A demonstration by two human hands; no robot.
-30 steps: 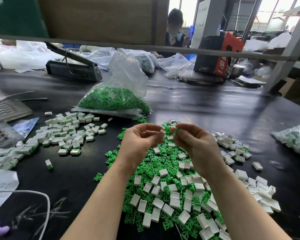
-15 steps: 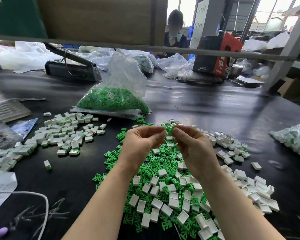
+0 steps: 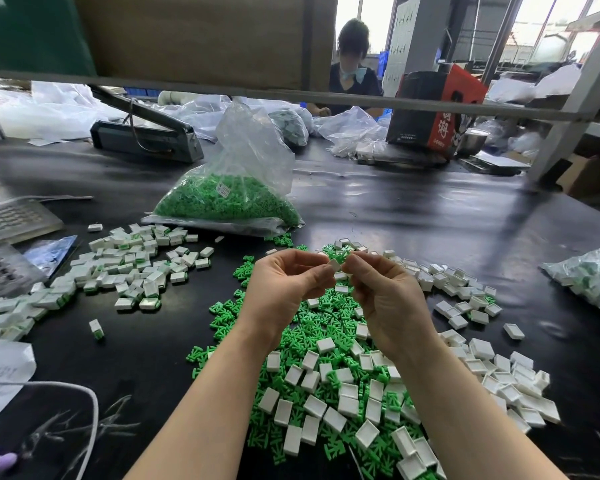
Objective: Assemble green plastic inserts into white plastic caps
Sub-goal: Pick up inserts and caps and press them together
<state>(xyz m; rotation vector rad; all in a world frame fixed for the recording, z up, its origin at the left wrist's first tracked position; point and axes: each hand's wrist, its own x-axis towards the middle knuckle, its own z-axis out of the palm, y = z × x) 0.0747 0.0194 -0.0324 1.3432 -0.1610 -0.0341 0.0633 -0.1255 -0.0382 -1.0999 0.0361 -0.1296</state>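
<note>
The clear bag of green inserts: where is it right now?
In the head view, the bag sits left of centre on the black table, beyond both hands, with the finished-caps pile to its near left.

You are sitting in a small factory assembly shop. The long black counter (image 3: pixel 413 216) in front of you carries loose heaps of green inserts (image 3: pixel 312 320) and white caps (image 3: pixel 520 382), a pile of finished pieces (image 3: pixel 132 265), and a clear bag of green parts (image 3: pixel 229 199). A heat sealer (image 3: pixel 146 140) sits farther back, another worker (image 3: pixel 352 67) sits across from you among plastic bags, and metal racking stands by bright windows.
</note>
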